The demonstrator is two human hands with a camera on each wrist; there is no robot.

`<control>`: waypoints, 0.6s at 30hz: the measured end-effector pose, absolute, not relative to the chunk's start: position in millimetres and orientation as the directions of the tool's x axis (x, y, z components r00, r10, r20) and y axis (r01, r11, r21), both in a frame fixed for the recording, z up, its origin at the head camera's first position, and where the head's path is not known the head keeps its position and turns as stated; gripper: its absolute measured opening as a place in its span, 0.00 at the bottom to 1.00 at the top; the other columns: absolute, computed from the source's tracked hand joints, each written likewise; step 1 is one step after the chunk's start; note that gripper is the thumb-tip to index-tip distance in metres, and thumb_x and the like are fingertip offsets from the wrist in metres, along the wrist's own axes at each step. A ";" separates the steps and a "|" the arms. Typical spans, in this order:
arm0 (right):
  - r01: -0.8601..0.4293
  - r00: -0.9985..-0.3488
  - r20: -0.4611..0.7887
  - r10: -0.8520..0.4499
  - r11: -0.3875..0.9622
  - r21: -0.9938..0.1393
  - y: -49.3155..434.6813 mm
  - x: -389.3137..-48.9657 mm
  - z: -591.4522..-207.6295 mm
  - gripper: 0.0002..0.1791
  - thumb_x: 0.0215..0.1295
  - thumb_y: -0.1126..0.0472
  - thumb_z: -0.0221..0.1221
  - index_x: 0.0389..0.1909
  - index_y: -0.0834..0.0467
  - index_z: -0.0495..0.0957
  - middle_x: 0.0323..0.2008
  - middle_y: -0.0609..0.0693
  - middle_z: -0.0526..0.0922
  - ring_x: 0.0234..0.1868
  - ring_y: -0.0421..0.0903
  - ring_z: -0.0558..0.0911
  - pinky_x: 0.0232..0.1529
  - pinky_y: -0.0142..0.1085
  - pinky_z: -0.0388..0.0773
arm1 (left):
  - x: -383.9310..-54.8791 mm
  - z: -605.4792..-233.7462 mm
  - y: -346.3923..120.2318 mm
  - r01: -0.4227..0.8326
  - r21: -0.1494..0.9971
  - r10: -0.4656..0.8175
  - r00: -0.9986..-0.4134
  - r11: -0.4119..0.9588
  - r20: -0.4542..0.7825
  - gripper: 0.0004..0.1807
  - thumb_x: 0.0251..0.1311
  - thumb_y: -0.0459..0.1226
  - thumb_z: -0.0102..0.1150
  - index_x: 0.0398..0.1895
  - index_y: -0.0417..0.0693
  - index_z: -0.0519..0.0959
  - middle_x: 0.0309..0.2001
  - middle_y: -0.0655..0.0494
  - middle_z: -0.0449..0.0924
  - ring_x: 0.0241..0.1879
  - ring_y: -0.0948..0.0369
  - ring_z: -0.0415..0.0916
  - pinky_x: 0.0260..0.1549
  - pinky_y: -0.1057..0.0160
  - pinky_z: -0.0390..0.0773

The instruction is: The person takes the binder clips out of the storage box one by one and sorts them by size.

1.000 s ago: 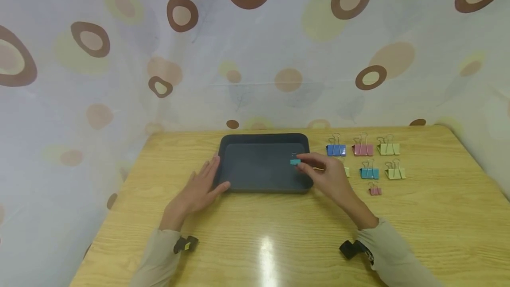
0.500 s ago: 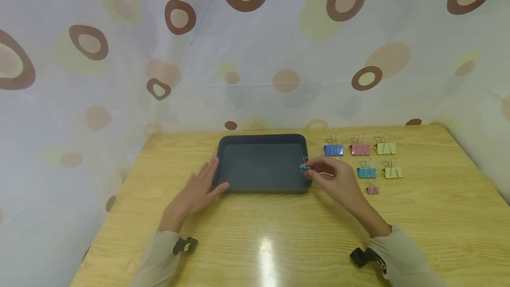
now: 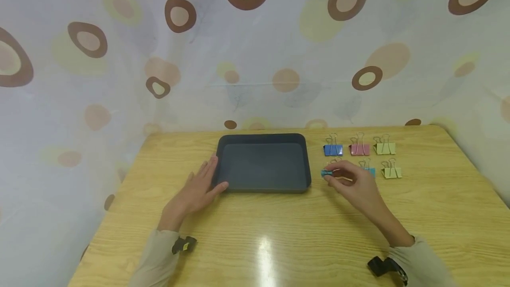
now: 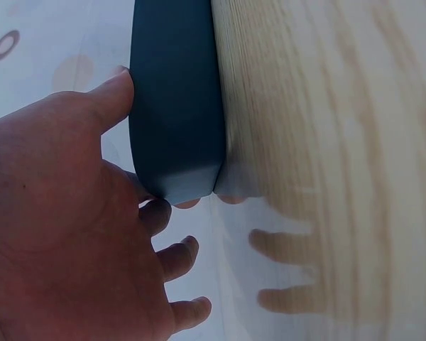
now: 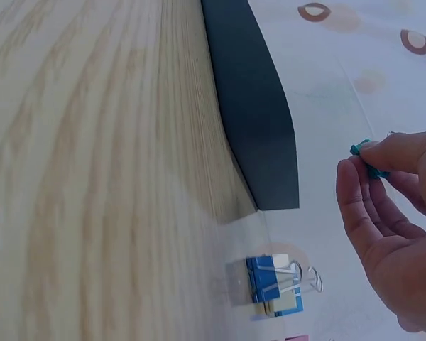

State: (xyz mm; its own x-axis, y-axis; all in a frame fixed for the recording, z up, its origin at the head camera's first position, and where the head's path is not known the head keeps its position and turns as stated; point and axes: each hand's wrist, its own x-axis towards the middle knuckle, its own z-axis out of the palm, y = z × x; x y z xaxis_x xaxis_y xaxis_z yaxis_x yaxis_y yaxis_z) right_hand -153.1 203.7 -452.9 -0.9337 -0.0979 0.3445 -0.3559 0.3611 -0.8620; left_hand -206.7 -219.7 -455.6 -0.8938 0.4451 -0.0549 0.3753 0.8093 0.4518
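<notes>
My right hand point(image 3: 358, 185) pinches a small teal binder clip point(image 3: 326, 173) between thumb and fingertips, just right of the dark tray point(image 3: 263, 167). In the right wrist view, the teal clip peeks out between the fingertips, held above the table. My left hand point(image 3: 195, 191) lies along the tray's left side, fingers extended and thumb at its front corner. Seen from the left wrist, the thumb touches the tray wall point(image 4: 177, 99). Behind my right hand, a light blue binder clip point(image 3: 372, 171) is partly covered, and only wire handles show of another clip.
On the wooden table point(image 3: 239, 225), right of the tray, stand a dark blue clip point(image 3: 333, 150), a pink clip point(image 3: 360, 150), and two yellow clips, one at the back point(image 3: 384, 149) and one nearer point(image 3: 392, 172). A patterned curtain point(image 3: 255, 56) hangs behind.
My right hand has carried the teal clip rightward, from over the tray to beside it. The small pink clip is now hidden behind that hand. My left hand has stayed put.
</notes>
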 end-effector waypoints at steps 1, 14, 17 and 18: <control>-0.359 -0.932 0.348 -0.096 0.365 -0.859 206.2 -152.5 -452.6 0.10 0.67 0.71 0.66 0.48 0.62 0.84 0.44 0.58 0.87 0.45 0.40 0.87 0.43 0.31 0.85 | -207.0 -456.2 -219.9 0.376 0.452 0.445 -0.894 0.809 -0.053 0.48 0.77 0.58 0.46 0.83 0.39 0.39 0.83 0.45 0.35 0.80 0.40 0.38 0.70 0.27 0.42; -0.366 -0.927 0.369 -0.068 0.385 -0.847 224.0 -148.5 -445.3 0.11 0.66 0.74 0.65 0.48 0.64 0.83 0.45 0.57 0.86 0.44 0.34 0.87 0.41 0.32 0.85 | -207.4 -458.4 -223.1 0.380 0.463 0.452 -0.890 0.801 -0.053 0.49 0.76 0.61 0.44 0.83 0.41 0.37 0.83 0.46 0.34 0.80 0.41 0.39 0.70 0.27 0.43; -0.358 -0.927 0.371 -0.055 0.428 -0.830 226.2 -148.8 -445.7 0.11 0.66 0.72 0.67 0.48 0.63 0.84 0.45 0.54 0.87 0.45 0.33 0.86 0.42 0.28 0.84 | -208.1 -458.3 -224.2 0.379 0.459 0.453 -0.889 0.803 -0.058 0.49 0.76 0.61 0.43 0.83 0.41 0.37 0.83 0.46 0.34 0.80 0.42 0.39 0.70 0.27 0.43; -0.351 -0.929 0.366 -0.052 0.436 -0.829 226.7 -148.7 -445.8 0.10 0.66 0.71 0.67 0.48 0.63 0.84 0.44 0.53 0.87 0.45 0.32 0.86 0.42 0.27 0.83 | -208.4 -458.6 -224.6 0.381 0.460 0.454 -0.889 0.802 -0.057 0.49 0.76 0.61 0.43 0.83 0.41 0.37 0.83 0.45 0.34 0.80 0.42 0.39 0.70 0.27 0.43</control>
State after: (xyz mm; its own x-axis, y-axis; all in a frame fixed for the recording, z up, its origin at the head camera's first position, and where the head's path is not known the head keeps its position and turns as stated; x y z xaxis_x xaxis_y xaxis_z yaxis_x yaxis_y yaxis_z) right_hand -148.7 226.7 -445.8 -0.9290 -0.0517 0.3663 -0.3511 0.4357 -0.8288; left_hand -208.4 -224.6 -458.6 -0.8890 0.4543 -0.0567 0.3806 0.8022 0.4600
